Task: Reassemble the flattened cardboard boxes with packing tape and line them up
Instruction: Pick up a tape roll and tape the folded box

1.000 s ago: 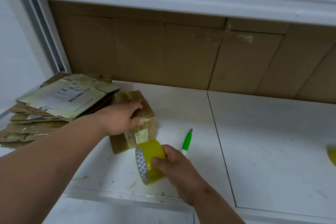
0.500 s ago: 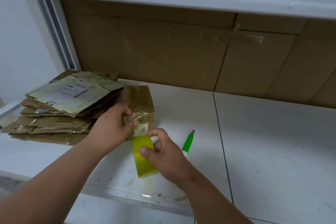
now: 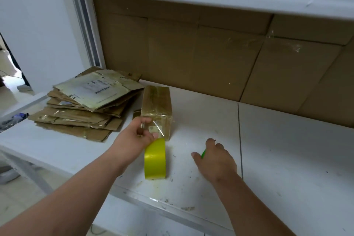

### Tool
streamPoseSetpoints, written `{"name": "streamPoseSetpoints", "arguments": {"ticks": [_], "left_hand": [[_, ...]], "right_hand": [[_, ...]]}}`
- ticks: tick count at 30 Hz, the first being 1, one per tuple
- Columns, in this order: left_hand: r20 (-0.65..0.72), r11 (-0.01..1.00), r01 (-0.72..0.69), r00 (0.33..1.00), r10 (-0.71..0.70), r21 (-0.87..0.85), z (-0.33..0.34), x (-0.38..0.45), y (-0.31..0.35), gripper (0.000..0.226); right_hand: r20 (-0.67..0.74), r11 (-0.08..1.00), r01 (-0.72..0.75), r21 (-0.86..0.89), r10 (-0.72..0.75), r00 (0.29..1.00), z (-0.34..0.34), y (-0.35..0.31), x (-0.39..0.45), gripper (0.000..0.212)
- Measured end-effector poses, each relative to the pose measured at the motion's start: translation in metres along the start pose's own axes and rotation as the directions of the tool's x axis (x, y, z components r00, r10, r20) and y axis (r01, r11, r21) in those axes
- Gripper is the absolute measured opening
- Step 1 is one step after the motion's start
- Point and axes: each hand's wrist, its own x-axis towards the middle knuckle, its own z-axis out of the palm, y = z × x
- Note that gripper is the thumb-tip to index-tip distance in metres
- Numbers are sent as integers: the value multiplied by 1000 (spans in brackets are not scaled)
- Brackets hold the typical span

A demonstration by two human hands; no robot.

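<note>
One taped box (image 3: 156,110), long axis away from the person.

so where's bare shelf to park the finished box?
Bare: the white shelf right of the seam, up to the cardboard back wall. Crowded: left end, with the flattened stack, box, tape roll, both hands and the green pen.

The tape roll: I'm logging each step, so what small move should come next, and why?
Probably close the right hand on the green cutter under its fingers and bring it to the tape. The tape roll stands on the table, tape stretched to the small box, where the left hand pinches it. It looks uncut.
</note>
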Motion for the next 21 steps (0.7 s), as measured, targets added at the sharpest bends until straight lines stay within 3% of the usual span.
{"name": "streamPoseSetpoints", "arguments": {"ticks": [5,7,10,12,17,21], "left_hand": [[-51,995,-25,999,20,-94,5,-6,2,28],[-100,992,-43,994,31,-120,7,-8,1,24],[-151,989,-64,988,43,-136,11,-7,-1,25],[-161,989,-80,985,59,-126,12,-6,-2,28],[-138,991,-105,986,92,-86,9,-3,-4,46],[-102,993,-76,992,67,-88,6,2,-5,58]], "right_hand": [[4,997,34,70,-34,999,-10,-3,6,32],[-19,981,71,181,-68,997,-20,-9,5,27],[-92,898,195,393,-173,981,-40,-25,-4,22],[-149,841,316,438,-279,949,-50,-36,-12,25],[-158,799,544,255,-521,839,-56,-58,-14,23],[-128,822,569,18,-562,817,-54,-70,-5,29]]}}
